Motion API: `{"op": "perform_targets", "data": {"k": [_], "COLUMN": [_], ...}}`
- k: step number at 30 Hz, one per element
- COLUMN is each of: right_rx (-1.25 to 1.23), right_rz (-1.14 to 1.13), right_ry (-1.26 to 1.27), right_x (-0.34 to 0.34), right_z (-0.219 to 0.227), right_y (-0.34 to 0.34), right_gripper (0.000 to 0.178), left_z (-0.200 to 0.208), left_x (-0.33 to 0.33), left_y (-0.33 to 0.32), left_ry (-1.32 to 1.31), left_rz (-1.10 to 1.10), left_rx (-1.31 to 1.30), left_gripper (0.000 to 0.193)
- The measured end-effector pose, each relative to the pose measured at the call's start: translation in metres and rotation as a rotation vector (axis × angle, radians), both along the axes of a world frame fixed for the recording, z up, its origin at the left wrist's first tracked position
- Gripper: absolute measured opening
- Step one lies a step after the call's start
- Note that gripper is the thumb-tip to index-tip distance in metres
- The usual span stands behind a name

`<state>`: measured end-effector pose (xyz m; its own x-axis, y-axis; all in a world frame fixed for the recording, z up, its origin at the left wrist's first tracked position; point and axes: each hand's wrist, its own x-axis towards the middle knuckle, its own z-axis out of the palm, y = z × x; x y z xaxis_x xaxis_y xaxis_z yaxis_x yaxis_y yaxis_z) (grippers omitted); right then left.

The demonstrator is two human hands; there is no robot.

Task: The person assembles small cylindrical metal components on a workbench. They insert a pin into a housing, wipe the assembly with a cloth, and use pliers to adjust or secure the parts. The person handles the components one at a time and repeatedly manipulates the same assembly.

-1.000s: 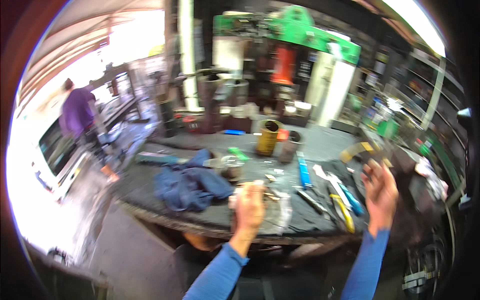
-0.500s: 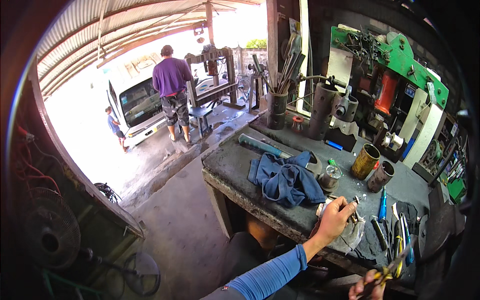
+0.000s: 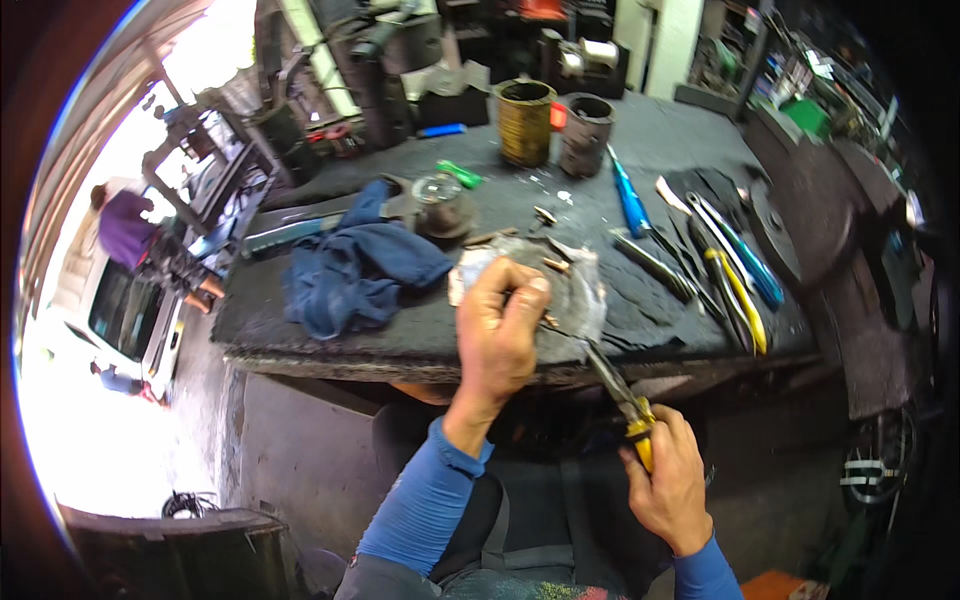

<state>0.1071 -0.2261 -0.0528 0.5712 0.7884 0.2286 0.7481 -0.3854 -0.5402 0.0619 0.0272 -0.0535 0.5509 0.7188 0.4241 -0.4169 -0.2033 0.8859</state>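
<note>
The left hand (image 3: 500, 335) pinches a small part tight over the bench (image 3: 400, 335), so the right hand's (image 3: 668, 480) closed fingers can work it with yellow-handled pliers (image 3: 615, 385).

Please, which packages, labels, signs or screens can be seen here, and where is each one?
Yellow can: back of the workbench, upright cylinder, open top, label too blurred to describe.
Dark can: just right of it, upright, rusty brown.
No signs or screens can be made out.
</note>
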Motion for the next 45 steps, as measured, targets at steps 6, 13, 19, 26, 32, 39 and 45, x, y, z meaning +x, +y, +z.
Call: {"op": "perform_targets", "data": {"k": [6,13,19,26,32,39,45], "right_rx": [0.021,0.064,0.057,0.085,0.217,0.199,0.035], "right_rz": [-0.022,-0.023,-0.016,0.124,0.332,0.376,0.065], "right_ry": [-0.031,-0.011,-0.019,0.25,1.815,1.723,0.258], "right_x": [-0.005,-0.005,-0.001,0.005,0.018,0.013,-0.005], "right_z": [-0.007,-0.012,-0.012,-0.015,-0.012,-0.019,-0.015], "right_y": [0.012,0.026,0.031,0.031,0.023,0.025,0.025], "right_gripper": [0.04,0.041,0.038,0.035,0.028,0.039,0.036], "left_z": [0.0,-0.004,-0.002,0.007,0.004,-0.002,0.006], "left_x": [0.004,0.004,0.006,0.004,-0.001,-0.003,0.003], "left_y": [-0.005,-0.005,-0.007,-0.009,0.001,0.005,-0.008], "left_ry": [0.012,0.019,0.029,0.121,0.035,-0.051,0.039], "left_rz": [-0.039,0.001,0.028,0.063,-0.093,-0.115,0.065], "left_rx": [0.063,0.082,0.073,0.077,0.002,-0.067,-0.008], "left_gripper": [0.019,0.02,0.021,0.019,0.017,0.017,0.018]}}
